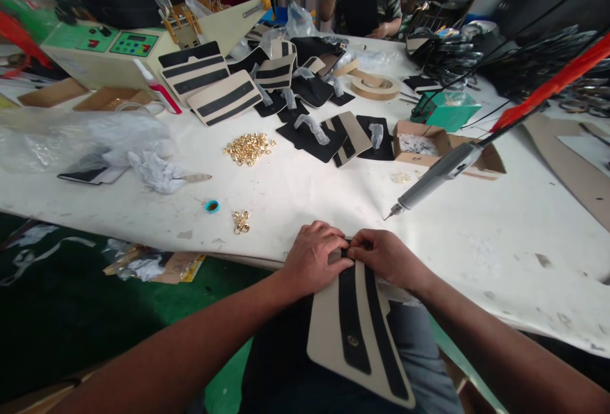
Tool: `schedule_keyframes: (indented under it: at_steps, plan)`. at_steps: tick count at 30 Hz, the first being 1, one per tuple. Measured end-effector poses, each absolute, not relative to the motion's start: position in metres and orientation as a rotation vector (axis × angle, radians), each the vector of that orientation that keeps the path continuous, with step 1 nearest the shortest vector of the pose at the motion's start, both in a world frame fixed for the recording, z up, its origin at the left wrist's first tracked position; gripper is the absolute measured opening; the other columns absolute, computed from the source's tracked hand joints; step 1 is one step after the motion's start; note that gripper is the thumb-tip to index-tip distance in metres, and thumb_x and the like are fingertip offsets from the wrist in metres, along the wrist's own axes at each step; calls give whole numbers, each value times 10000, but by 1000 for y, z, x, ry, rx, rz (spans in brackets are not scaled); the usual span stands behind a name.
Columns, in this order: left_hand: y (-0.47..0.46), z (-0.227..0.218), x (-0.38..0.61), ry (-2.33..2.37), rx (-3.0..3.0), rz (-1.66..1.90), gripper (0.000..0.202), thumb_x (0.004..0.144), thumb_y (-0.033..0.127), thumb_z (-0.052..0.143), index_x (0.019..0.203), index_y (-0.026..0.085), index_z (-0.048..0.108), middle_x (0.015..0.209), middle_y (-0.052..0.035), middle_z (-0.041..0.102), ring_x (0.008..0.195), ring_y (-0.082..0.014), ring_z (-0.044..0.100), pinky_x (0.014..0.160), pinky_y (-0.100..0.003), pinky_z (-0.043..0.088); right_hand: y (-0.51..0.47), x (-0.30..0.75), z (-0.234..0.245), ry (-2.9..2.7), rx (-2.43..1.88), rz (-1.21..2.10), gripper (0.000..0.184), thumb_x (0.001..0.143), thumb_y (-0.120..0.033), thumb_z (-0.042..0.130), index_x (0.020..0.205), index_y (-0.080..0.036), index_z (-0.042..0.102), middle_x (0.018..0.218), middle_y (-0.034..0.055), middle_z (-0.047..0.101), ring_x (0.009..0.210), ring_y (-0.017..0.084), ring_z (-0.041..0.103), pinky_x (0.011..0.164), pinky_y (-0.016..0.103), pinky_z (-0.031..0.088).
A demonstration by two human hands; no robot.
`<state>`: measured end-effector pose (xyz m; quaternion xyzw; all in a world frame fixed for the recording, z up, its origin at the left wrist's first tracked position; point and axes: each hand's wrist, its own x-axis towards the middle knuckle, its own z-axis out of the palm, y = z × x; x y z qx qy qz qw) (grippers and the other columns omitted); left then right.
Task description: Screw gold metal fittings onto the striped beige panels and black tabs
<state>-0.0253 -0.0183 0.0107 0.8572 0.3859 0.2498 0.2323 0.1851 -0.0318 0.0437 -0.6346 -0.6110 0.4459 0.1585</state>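
A beige bag flap with two black stripes [357, 338] lies across my lap, its top end propped on the table's near edge. My left hand [314, 256] grips that top end with curled fingers. My right hand [381, 256] pinches the same end beside it, fingertips meeting the left hand's. A small gold stud sits low on one stripe. What the fingertips press is hidden.
A hanging grey electric screwdriver [438, 176] points down just beyond my hands. Gold rings [248, 147] lie in a heap, with a smaller cluster [241, 222] nearer. More striped flaps [223, 98], black pieces, cardboard boxes [419, 144], a control machine [119, 46] and plastic bags crowd the white table [500, 242]. Two people sit opposite.
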Motion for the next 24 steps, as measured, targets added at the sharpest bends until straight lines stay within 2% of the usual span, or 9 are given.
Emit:
schedule_keyframes:
  at_steps: [6, 11, 14, 16, 18, 19, 21, 24]
  plan:
    - [-18, 10, -26, 1056, 2343, 698, 228, 844, 367, 854, 1012, 246, 759, 1201, -40, 768, 1156, -291, 615, 956, -465, 463, -37, 183, 50, -1753, -1742, 1260, 193, 890, -356, 646, 782, -203, 695, 709, -24, 655, 686, 154, 551, 626, 282, 394]
    - [-18, 10, -26, 1058, 2333, 738, 237, 835, 353, 869, 1024, 254, 767, 1190, -34, 771, 1142, -281, 624, 958, -459, 465, -52, 193, 50, -1550, -1700, 1226, 299, 939, -485, 656, 845, -206, 710, 701, -19, 631, 658, 157, 549, 616, 286, 414]
    - [-18, 11, -25, 1057, 2329, 755, 231, 819, 318, 882, 1008, 254, 766, 1167, -33, 778, 1122, -276, 633, 938, -452, 462, -58, 215, 47, -1197, -1770, 991, 372, 882, -573, 739, 871, -206, 685, 669, -13, 611, 625, 167, 556, 609, 297, 458]
    - [-17, 11, -25, 1049, 2327, 771, 223, 810, 298, 888, 988, 248, 763, 1153, -33, 783, 1111, -276, 638, 926, -450, 457, -51, 234, 45, -974, -1711, 759, 420, 816, -580, 817, 949, -210, 668, 795, 8, 659, 718, 186, 612, 683, 314, 521]
    - [-17, 11, -25, 1043, 2326, 786, 220, 806, 284, 890, 977, 241, 759, 1147, -30, 786, 1104, -275, 641, 914, -449, 454, -35, 250, 43, -841, -1568, 603, 511, 765, -560, 871, 1081, -221, 657, 1007, 32, 690, 907, 208, 659, 809, 340, 556]
    - [-17, 10, -25, 1044, 2325, 794, 219, 806, 278, 889, 976, 238, 757, 1145, -29, 786, 1103, -274, 640, 910, -447, 453, -24, 255, 44, -818, -1493, 589, 550, 755, -556, 881, 1132, -227, 652, 1083, 38, 687, 991, 215, 663, 857, 347, 558]
    - [-16, 9, -25, 1042, 2326, 799, 216, 813, 275, 882, 985, 237, 757, 1150, -29, 785, 1108, -272, 638, 911, -447, 453, 1, 260, 46, -810, -1362, 687, 549, 753, -561, 881, 1127, -227, 658, 1108, 38, 687, 1043, 217, 671, 877, 349, 563]
    - [-16, 8, -26, 1032, 2324, 791, 214, 825, 302, 872, 999, 243, 763, 1163, -27, 782, 1115, -270, 635, 926, -451, 457, 34, 252, 51, -726, -1206, 892, 498, 715, -551, 911, 960, -203, 653, 917, 8, 675, 845, 185, 687, 765, 329, 590]
